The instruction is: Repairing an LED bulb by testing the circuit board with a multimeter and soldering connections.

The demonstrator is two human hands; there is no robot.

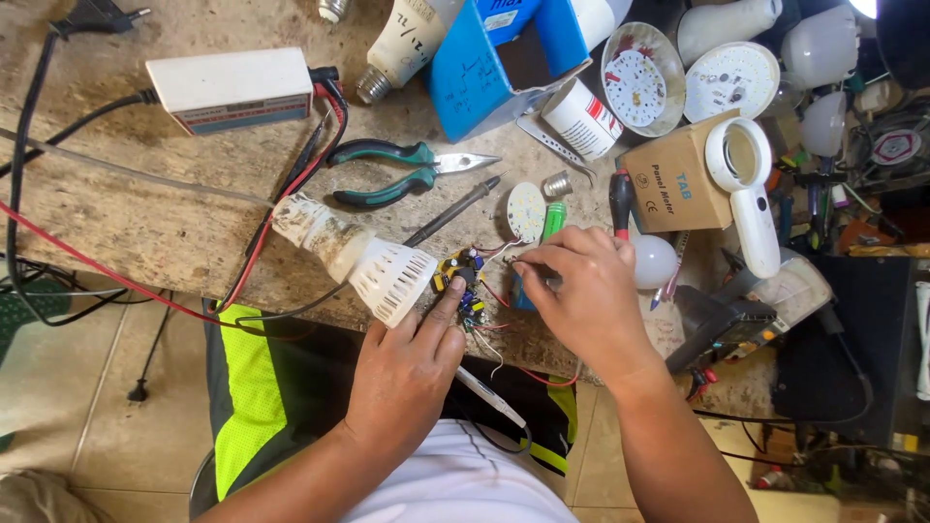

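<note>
— What's going on from the head view?

— Both hands are down at the near edge of the table (145,223). The left hand (407,373) has its fingers stretched forward, the tips pressing on a small driver board (459,276) with yellow and blue parts. The board lies just beside the open end of a white bulb housing (354,257) that is tipped on its side.

— And the right hand?

— The right hand (581,291) is curled, finger and thumb pinched on something thin near the board's wires; I cannot tell exactly what it is. A round white LED disc (526,209) sits just beyond it, next to a green lighter (552,219).

— Any tools nearby?

— 1 pair of green-handled pliers (407,169) and a soldering iron (455,208) lie further up the table, with a white power box (231,89) at the far left. A blue carton (504,63) and a brown box (678,184) stand well beyond the hands.
</note>
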